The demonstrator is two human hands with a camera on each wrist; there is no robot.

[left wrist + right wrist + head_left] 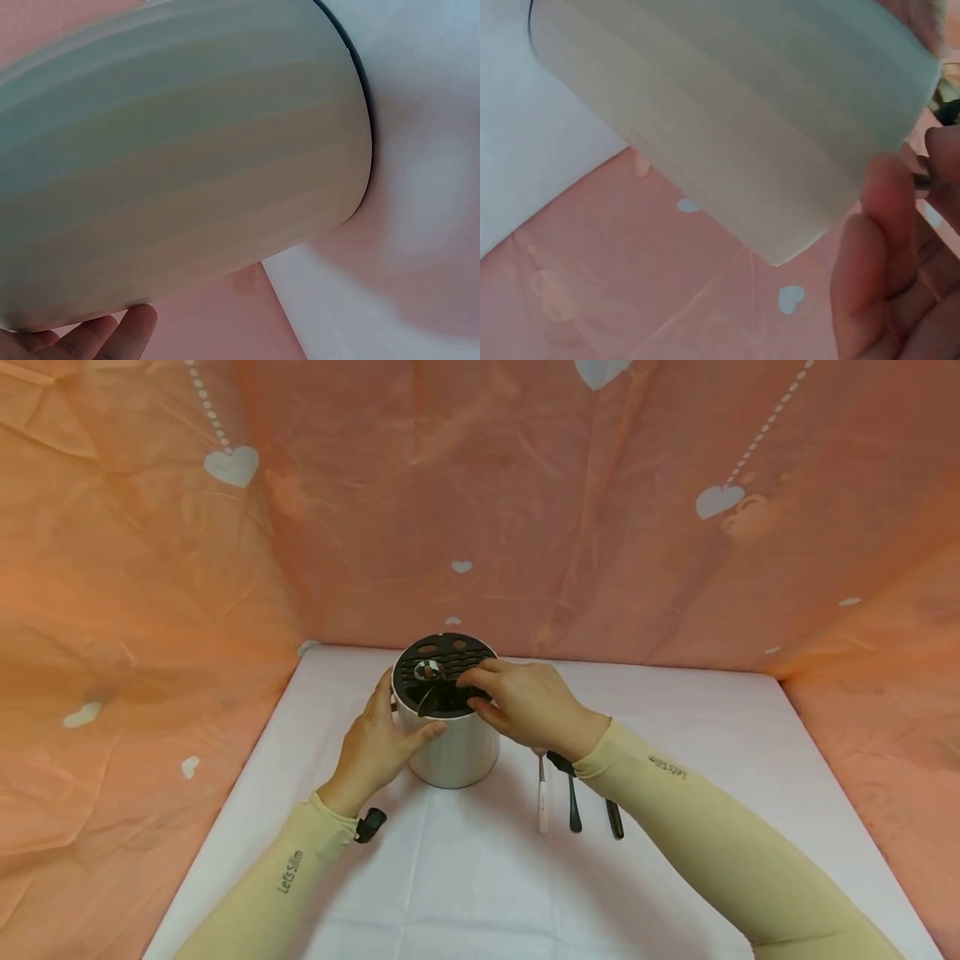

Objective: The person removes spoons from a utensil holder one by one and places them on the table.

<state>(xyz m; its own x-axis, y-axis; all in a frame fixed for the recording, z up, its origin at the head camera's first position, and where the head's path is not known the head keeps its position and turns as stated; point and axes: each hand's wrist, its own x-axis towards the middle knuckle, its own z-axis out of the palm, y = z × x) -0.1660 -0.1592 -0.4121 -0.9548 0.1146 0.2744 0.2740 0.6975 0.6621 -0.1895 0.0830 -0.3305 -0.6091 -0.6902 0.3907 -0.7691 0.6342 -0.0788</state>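
Observation:
A white cylindrical utensil holder [453, 756] with a black slotted top [442, 647] stands upright on the table. My left hand [378, 739] grips its left side, the thumb across the front; its fingertips [135, 326] show along the wall in the left wrist view. Over the right part of the top is my right hand [528, 697], its thumb and fingers pinching a thin dark metal piece [921, 181] at the rim. Most of that piece is hidden, so I cannot tell its kind. A shiny rounded metal utensil head [427, 670] stands up from the top.
Right of the holder, a utensil with a pale handle [543, 806], one with a slim dark handle [574, 810] and one with a black handle [615, 820] lie on the white tablecloth [465, 877], partly behind my right forearm. Orange heart-patterned cloth [465, 485] walls the table in.

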